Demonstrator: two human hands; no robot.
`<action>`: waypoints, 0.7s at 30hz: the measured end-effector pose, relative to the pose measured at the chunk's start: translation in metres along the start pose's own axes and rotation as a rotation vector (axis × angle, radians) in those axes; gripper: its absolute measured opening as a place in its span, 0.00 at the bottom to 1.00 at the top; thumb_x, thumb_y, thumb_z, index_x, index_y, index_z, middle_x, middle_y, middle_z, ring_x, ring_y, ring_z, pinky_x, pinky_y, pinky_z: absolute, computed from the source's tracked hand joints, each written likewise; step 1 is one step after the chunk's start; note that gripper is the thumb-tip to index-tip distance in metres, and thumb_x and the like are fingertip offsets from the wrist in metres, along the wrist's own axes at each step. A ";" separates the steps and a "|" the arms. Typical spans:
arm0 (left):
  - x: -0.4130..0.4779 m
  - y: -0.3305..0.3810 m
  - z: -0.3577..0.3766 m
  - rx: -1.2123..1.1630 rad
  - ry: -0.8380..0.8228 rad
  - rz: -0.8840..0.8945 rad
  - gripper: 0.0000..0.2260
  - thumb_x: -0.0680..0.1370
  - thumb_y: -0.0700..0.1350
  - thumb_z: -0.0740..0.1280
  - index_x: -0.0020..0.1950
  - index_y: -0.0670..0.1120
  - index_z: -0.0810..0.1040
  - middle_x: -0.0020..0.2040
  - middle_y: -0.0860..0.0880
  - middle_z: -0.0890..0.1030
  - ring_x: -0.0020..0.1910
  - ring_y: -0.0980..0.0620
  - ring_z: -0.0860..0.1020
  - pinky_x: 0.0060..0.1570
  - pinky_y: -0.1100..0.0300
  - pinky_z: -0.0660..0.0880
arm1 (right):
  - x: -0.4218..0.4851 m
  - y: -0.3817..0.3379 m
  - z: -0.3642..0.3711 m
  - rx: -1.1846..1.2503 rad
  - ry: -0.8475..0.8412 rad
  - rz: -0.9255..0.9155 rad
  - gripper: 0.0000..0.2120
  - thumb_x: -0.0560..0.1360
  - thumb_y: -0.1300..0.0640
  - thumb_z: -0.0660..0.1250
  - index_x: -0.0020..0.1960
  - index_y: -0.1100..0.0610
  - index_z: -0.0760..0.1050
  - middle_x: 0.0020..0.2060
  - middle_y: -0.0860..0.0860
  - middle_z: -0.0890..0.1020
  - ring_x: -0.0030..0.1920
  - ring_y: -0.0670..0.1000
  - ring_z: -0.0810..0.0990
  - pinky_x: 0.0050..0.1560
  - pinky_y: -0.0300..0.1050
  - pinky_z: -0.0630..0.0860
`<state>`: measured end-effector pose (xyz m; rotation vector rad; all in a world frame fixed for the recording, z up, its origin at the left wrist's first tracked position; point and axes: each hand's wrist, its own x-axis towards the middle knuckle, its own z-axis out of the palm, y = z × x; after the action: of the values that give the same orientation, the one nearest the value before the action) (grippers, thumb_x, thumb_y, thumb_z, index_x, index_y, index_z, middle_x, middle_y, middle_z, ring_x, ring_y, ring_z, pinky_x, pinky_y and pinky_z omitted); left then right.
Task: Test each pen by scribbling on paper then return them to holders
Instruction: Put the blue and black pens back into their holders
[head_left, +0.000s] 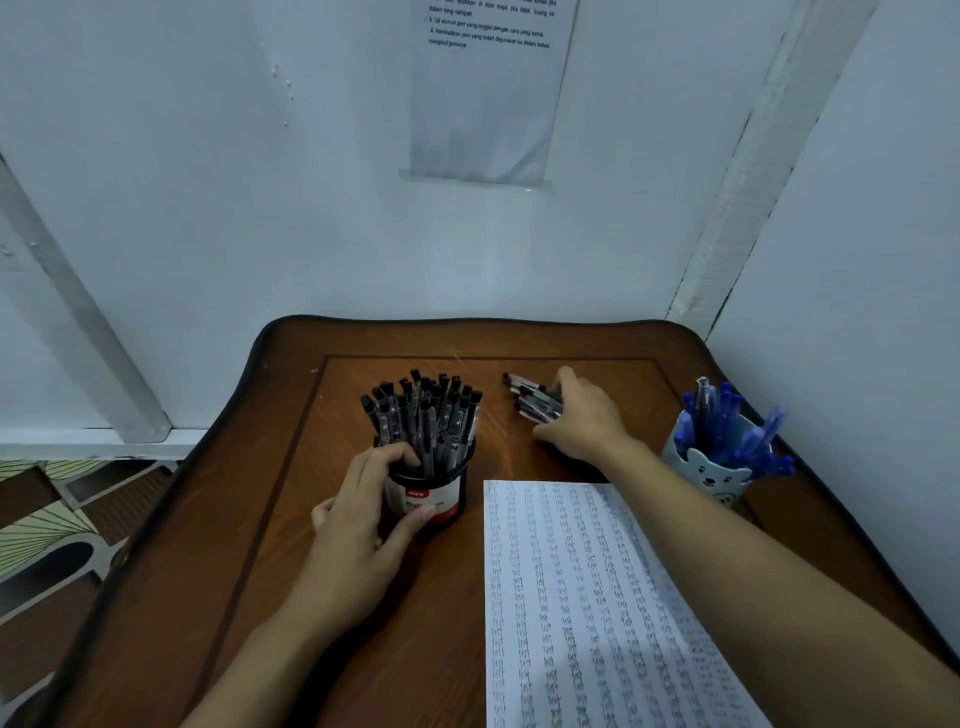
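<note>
The left grip (363, 519) was closed round the black pen holder (426, 493), thumb across its red-and-white label, fingers curled at its near-left rim; the holder stood upright on the bench (234, 519), packed with black pens (423, 415) fanning upward. Right of the holder and slightly beyond it, the right grip (582, 415) was cupped over a bundle of loose pens (532, 397) lying flat on the wood, fingers curved over the far side and thumb on the near side, the tips sticking out toward the holder; bare wood separated bundle and holder. Near-right of the holder lay the scribbled paper (571, 597), its corner just beside the holder's base, the right forearm crossing above it. Far right of the holder, near the bench edge, stood a bear-face cup (706, 478) of blue pens (727, 431). Left of the holder, open wood ran to the rounded bench edge; beyond it, the wall met the bench's back edge.
</note>
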<state>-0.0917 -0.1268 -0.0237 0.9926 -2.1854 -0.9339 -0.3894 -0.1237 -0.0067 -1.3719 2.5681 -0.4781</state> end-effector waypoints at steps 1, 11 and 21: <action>0.000 0.000 0.000 -0.002 -0.003 0.002 0.19 0.76 0.61 0.63 0.64 0.71 0.61 0.64 0.61 0.76 0.62 0.61 0.75 0.67 0.46 0.62 | -0.004 -0.003 0.004 -0.021 -0.025 -0.027 0.25 0.71 0.54 0.77 0.60 0.52 0.66 0.54 0.53 0.78 0.51 0.54 0.79 0.52 0.53 0.81; -0.001 -0.004 0.002 0.013 0.003 -0.020 0.20 0.79 0.53 0.68 0.65 0.67 0.64 0.69 0.66 0.70 0.67 0.63 0.71 0.66 0.49 0.60 | -0.023 -0.001 0.009 -0.241 -0.032 -0.209 0.12 0.79 0.51 0.68 0.58 0.54 0.70 0.53 0.53 0.81 0.51 0.56 0.80 0.50 0.52 0.78; -0.007 0.000 0.004 0.051 0.047 -0.015 0.18 0.79 0.53 0.69 0.64 0.66 0.65 0.67 0.65 0.71 0.62 0.67 0.72 0.63 0.50 0.58 | -0.081 -0.026 -0.026 0.728 0.261 -0.123 0.11 0.72 0.50 0.78 0.45 0.48 0.76 0.39 0.47 0.82 0.41 0.47 0.81 0.45 0.42 0.79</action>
<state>-0.0906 -0.1197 -0.0279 1.0458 -2.1753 -0.8575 -0.3328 -0.0652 0.0286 -1.2344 2.1125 -1.5122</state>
